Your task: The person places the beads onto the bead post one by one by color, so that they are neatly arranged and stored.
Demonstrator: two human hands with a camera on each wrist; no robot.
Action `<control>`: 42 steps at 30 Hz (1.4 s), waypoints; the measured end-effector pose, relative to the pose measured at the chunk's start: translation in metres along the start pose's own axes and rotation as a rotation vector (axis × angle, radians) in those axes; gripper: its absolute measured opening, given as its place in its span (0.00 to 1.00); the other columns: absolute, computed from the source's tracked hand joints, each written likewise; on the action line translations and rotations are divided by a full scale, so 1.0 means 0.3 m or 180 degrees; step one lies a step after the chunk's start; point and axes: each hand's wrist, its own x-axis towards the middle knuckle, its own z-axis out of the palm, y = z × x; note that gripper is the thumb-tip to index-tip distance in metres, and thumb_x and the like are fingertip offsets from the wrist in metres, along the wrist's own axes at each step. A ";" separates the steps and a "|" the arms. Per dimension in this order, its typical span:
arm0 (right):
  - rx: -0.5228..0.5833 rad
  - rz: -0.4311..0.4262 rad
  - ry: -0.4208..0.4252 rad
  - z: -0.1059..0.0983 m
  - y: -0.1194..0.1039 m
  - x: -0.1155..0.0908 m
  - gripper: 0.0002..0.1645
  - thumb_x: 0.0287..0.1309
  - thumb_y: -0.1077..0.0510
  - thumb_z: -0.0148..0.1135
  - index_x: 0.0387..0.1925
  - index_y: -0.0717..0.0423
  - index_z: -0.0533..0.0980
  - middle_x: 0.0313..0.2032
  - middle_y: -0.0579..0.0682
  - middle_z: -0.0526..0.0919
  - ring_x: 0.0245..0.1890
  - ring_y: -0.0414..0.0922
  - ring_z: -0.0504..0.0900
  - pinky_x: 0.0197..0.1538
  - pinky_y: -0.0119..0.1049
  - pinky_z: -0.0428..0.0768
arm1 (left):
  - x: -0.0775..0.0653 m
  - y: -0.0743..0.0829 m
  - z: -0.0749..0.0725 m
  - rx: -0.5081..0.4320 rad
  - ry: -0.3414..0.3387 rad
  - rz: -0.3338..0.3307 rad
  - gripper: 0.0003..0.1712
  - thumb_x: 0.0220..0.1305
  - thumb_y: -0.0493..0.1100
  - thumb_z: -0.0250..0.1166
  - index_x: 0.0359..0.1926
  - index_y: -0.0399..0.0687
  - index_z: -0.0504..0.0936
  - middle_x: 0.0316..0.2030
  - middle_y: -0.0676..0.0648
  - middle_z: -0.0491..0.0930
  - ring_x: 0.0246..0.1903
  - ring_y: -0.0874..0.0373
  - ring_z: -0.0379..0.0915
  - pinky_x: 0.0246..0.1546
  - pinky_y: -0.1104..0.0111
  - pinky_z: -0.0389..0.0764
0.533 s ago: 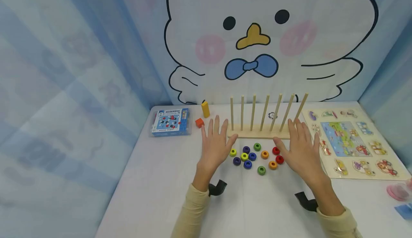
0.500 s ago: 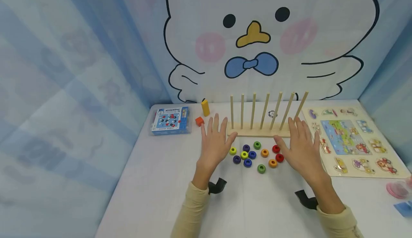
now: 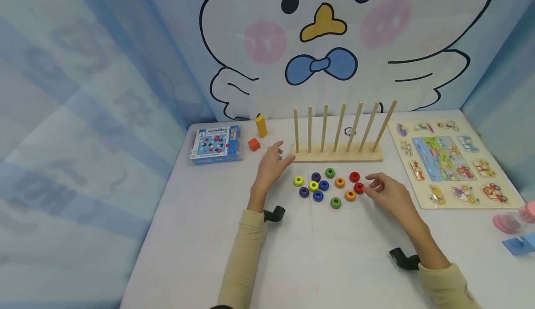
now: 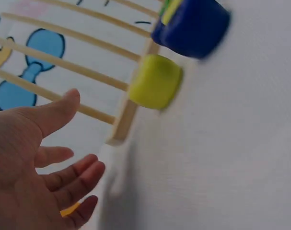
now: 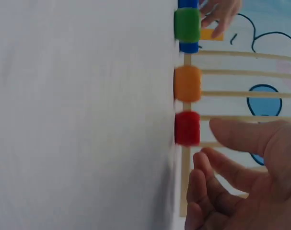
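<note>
My left hand (image 3: pixel 269 165) hovers by the left end of a wooden rack (image 3: pixel 336 157) with several upright pegs. Its fingers are relaxed and hold nothing, as the left wrist view confirms. Close to two red beads, my right hand (image 3: pixel 390 195) has loosely bent fingers. In the right wrist view, a gap separates thumb and forefinger, and the red bead (image 5: pixel 187 128) lies just beyond them. Between the hands lie loose beads: yellow (image 3: pixel 298 181), purple (image 3: pixel 303 192), blue (image 3: pixel 318 196), green (image 3: pixel 336 202) and orange (image 3: pixel 350 195). No bead is on a peg.
A boxed set (image 3: pixel 216 145) lies at the back left, beside an orange-red cube (image 3: pixel 253 144) and a yellow block (image 3: pixel 261 126). A picture puzzle board (image 3: pixel 453 160) covers the right side. A pink-ended clear object (image 3: pixel 512 220) and a blue piece (image 3: pixel 518 245) sit at the right edge.
Both hands were spread flat above the table. The right hand has drawn back from the rack toward the red beads, fingers bending; the left has turned, its fingers less spread. The head view has tilted down.
</note>
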 end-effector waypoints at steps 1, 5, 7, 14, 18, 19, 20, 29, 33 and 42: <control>0.0059 -0.0006 -0.0093 0.013 0.013 0.013 0.25 0.58 0.54 0.64 0.53 0.63 0.73 0.35 0.56 0.79 0.32 0.49 0.75 0.31 0.40 0.70 | 0.024 -0.028 0.025 -0.0157 -0.0058 -0.0024 0.40 0.61 0.60 0.62 0.69 0.47 0.63 0.47 0.45 0.74 0.42 0.54 0.73 0.41 0.63 0.74; 0.0142 -0.0062 -0.0256 0.057 0.054 0.034 0.25 0.55 0.52 0.68 0.51 0.61 0.75 0.29 0.49 0.75 0.26 0.43 0.70 0.27 0.34 0.66 | 0.084 -0.107 0.104 -0.0329 -0.0221 -0.0016 0.44 0.58 0.60 0.66 0.70 0.48 0.62 0.36 0.49 0.72 0.33 0.58 0.68 0.34 0.68 0.68; 0.0124 -0.0085 -0.0252 0.072 0.068 0.031 0.25 0.54 0.51 0.69 0.50 0.60 0.76 0.28 0.48 0.74 0.25 0.43 0.68 0.26 0.35 0.64 | 0.092 -0.126 0.128 -0.0193 -0.0266 0.0046 0.44 0.58 0.60 0.65 0.70 0.48 0.62 0.32 0.51 0.70 0.29 0.60 0.65 0.31 0.69 0.65; 0.0084 -0.0093 0.0075 0.086 0.067 0.025 0.24 0.55 0.47 0.67 0.46 0.60 0.76 0.23 0.48 0.72 0.21 0.42 0.67 0.23 0.34 0.63 | 0.103 -0.119 0.155 0.0408 -0.0124 0.0332 0.32 0.62 0.59 0.62 0.64 0.54 0.72 0.27 0.54 0.67 0.26 0.61 0.61 0.30 0.69 0.60; 0.0182 -0.0114 0.0331 0.039 -0.038 0.053 0.25 0.57 0.43 0.64 0.47 0.57 0.76 0.18 0.47 0.69 0.16 0.42 0.66 0.18 0.33 0.62 | 0.107 -0.108 0.166 0.0441 -0.0042 0.0332 0.30 0.63 0.59 0.60 0.63 0.55 0.73 0.27 0.54 0.67 0.26 0.62 0.61 0.29 0.69 0.58; 0.0236 -0.0199 0.0388 0.019 -0.089 0.073 0.25 0.58 0.43 0.64 0.48 0.57 0.76 0.17 0.48 0.69 0.15 0.43 0.65 0.17 0.33 0.61 | 0.108 -0.107 0.165 0.0444 -0.0031 0.0309 0.30 0.64 0.59 0.60 0.64 0.55 0.73 0.27 0.54 0.67 0.26 0.62 0.60 0.30 0.69 0.58; 0.0295 -0.0298 0.0443 -0.002 -0.146 0.098 0.26 0.58 0.43 0.64 0.49 0.57 0.76 0.17 0.49 0.68 0.15 0.44 0.65 0.17 0.34 0.61 | 0.108 -0.106 0.164 0.0456 -0.0023 0.0285 0.29 0.64 0.59 0.60 0.64 0.56 0.73 0.27 0.54 0.67 0.26 0.61 0.60 0.30 0.69 0.58; 0.0532 -0.1129 0.0664 -0.112 -0.577 0.373 0.26 0.58 0.43 0.63 0.53 0.53 0.77 0.14 0.52 0.69 0.13 0.47 0.64 0.17 0.35 0.59 | 0.101 -0.118 0.148 0.0531 -0.0060 0.0249 0.30 0.63 0.59 0.61 0.64 0.57 0.73 0.28 0.53 0.67 0.26 0.61 0.60 0.30 0.69 0.58; 0.0312 -0.1048 0.0495 -0.087 -0.634 0.455 0.26 0.59 0.44 0.63 0.54 0.54 0.76 0.15 0.51 0.70 0.14 0.47 0.66 0.17 0.35 0.60 | 0.100 -0.122 0.150 0.0503 -0.0111 0.0260 0.31 0.63 0.59 0.61 0.64 0.57 0.72 0.28 0.54 0.67 0.27 0.61 0.61 0.31 0.69 0.58; -0.0185 -0.1018 0.0433 -0.008 -0.614 0.459 0.26 0.60 0.45 0.63 0.54 0.56 0.76 0.15 0.50 0.72 0.12 0.46 0.67 0.16 0.37 0.61 | 0.105 -0.132 0.151 0.0451 -0.0117 0.0246 0.31 0.63 0.61 0.59 0.65 0.58 0.71 0.29 0.55 0.68 0.27 0.62 0.61 0.31 0.69 0.58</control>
